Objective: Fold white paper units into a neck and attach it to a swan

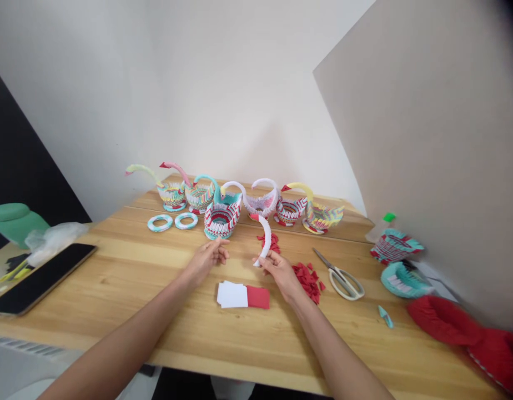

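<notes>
Presently, your right hand (280, 272) grips the white paper swan neck (266, 240), red beak (255, 217) uppermost, over the middle of the worktop (119, 283). Your left hand (207, 257), fingers half curled, is just in front of the striped paper swan body (221, 221); whether it pinches anything cannot be told. Toward the front edge lies your stack of white and red paper slips (235, 295), with red folded paper pieces (307, 282) and scissors (332, 270) off toward the right edge.
</notes>
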Tool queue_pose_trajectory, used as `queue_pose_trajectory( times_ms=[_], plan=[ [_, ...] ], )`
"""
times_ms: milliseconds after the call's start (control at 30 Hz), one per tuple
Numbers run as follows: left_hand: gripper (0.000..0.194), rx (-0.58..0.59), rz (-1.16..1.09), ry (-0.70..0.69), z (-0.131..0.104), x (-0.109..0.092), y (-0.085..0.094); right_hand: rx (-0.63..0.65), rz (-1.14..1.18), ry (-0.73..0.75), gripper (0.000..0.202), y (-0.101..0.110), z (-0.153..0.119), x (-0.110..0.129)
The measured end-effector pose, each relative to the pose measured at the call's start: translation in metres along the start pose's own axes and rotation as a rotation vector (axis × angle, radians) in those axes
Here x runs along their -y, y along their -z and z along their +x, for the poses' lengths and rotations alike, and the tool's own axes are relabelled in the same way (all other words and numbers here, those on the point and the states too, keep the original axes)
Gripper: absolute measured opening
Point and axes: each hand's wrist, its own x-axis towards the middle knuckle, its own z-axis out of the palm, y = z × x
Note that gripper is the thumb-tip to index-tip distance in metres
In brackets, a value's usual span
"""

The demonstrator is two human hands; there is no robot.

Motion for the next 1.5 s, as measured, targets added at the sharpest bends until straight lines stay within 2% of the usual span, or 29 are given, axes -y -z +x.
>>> queue_pose_trajectory(
  times_ms=[267,467,567,700,867,1033,1333,1500],
  plan=[
    [0.043,0.077,0.229,-0.02,0.003,0.006,-0.006,0.009,-0.064,0.02,0.032,-0.004,-0.002,0.002],
    [0.032,0.246,0.422,-0.042,-0.011,0.0,-0.015,0.026,-0.156,0.097,0.028,-0.009,-0.005,-0.004],
    [0.024,0.341,0.42,-0.025,-0.017,-0.005,-0.019,0.066,-0.186,0.13,0.023,-0.013,-0.01,-0.002],
    [0.023,0.422,0.331,-0.013,-0.021,-0.008,-0.023,0.102,-0.102,0.148,0.022,-0.02,-0.017,0.008],
    [0.028,0.45,0.328,-0.027,-0.027,-0.015,-0.029,0.136,0.003,0.111,0.026,-0.026,-0.02,0.012],
    [0.028,0.451,0.338,0.034,-0.027,-0.017,-0.028,0.223,0.049,0.051,0.027,-0.026,-0.02,0.009],
    [0.036,0.475,0.311,0.084,-0.02,-0.011,-0.022,0.209,0.044,0.008,0.033,-0.03,-0.021,0.013],
    [0.033,0.507,0.33,0.085,-0.019,-0.009,-0.02,0.213,-0.015,0.067,0.029,-0.029,-0.021,0.013]
  ],
)
